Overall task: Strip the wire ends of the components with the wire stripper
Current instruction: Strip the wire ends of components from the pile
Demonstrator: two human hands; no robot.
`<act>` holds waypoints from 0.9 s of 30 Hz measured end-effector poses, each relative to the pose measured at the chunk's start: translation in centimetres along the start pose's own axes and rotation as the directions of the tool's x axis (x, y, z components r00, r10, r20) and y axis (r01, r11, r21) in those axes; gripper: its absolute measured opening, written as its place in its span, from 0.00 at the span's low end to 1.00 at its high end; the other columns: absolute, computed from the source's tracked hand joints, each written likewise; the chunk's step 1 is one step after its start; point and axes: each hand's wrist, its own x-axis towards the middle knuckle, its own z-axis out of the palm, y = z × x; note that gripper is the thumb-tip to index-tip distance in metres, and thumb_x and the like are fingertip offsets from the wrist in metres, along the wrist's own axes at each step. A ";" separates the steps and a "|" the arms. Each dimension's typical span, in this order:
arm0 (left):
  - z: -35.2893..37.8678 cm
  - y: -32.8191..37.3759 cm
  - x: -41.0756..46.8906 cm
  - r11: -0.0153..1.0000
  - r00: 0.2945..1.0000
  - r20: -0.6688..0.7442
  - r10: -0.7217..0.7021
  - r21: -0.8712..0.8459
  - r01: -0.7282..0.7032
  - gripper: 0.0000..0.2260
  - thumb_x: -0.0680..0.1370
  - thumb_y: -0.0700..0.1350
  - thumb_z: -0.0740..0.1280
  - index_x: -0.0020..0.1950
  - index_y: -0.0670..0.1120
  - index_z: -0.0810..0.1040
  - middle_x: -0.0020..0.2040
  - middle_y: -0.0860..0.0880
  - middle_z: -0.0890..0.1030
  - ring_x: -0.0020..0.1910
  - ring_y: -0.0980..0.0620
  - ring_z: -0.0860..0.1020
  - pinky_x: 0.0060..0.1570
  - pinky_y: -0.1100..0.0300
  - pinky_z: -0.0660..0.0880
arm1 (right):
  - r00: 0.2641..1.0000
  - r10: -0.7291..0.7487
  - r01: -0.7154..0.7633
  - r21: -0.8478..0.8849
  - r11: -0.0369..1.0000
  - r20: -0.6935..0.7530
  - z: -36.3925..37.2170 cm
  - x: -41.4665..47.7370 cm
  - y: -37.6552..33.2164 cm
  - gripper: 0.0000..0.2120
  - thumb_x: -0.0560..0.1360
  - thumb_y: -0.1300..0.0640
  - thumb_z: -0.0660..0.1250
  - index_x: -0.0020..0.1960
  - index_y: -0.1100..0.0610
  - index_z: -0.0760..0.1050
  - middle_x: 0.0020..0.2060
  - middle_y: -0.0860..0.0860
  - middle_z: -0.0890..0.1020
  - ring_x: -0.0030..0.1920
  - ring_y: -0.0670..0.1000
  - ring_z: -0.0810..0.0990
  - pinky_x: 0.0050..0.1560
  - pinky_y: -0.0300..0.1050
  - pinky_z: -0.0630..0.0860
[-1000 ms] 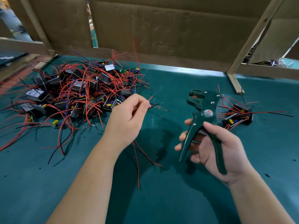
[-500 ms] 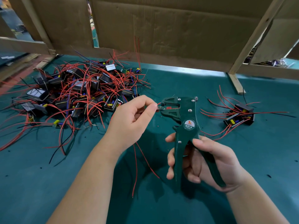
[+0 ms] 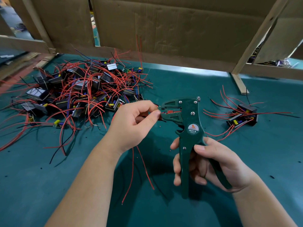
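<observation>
Over desk [image 3: 246, 161]: my left fingers [image 3: 145, 106] pinch wire end [image 3: 156, 105] in wire stripper [image 3: 191, 122], right fingers [image 3: 177, 171] clamp handles [image 3: 184, 169]; pile [image 3: 78, 94] likely unstripped.

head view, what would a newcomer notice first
The green wire stripper, gripped by the right hand at centre, while the left hand pinches a red wire at its jaws. At upper left sprawls a big tangled pile of components; a smaller group lies at right.

Your left hand [image 3: 132, 126], left of wire stripper [image 3: 188, 128]: bare, thumbnail short. Left forearm [image 3: 85, 177] bare to frame edge. Your right hand [image 3: 213, 164], below-right of wire stripper: bare, thumbnail short, trimmed. Right forearm [image 3: 262, 208] likewise bare.
</observation>
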 end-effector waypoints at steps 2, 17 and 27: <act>0.0 0.1 0.0 1.000 1.000 0.005 0.006 -0.003 -0.006 0.08 0.75 0.44 0.64 0.35 0.49 0.75 0.26 0.56 0.63 0.23 0.59 0.57 0.24 0.68 0.54 | 1.000 0.003 -0.003 -0.017 1.000 -0.014 -0.1 0.0 0.0 0.22 0.71 0.45 0.72 0.57 0.58 0.76 0.40 0.64 0.81 0.38 0.63 0.83 0.23 0.39 0.62; -0.2 -0.8 0.1 0.995 0.999 0.032 0.038 0.092 -0.041 0.09 0.76 0.43 0.64 0.36 0.48 0.74 0.27 0.56 0.66 0.23 0.59 0.59 0.25 0.69 0.55 | 0.995 0.035 -0.041 -0.060 0.997 -0.090 -0.2 -0.2 0.0 0.20 0.73 0.43 0.69 0.53 0.58 0.77 0.37 0.64 0.80 0.34 0.61 0.82 0.21 0.37 0.65; 1.0 -2.6 0.4 0.967 0.998 -0.050 -0.026 0.254 0.038 0.03 0.81 0.48 0.56 0.47 0.54 0.66 0.28 0.54 0.68 0.26 0.56 0.64 0.28 0.63 0.61 | 0.901 -0.030 0.074 0.085 0.994 -0.434 2.4 2.5 1.6 0.25 0.64 0.37 0.72 0.43 0.59 0.74 0.29 0.58 0.75 0.25 0.56 0.74 0.26 0.44 0.73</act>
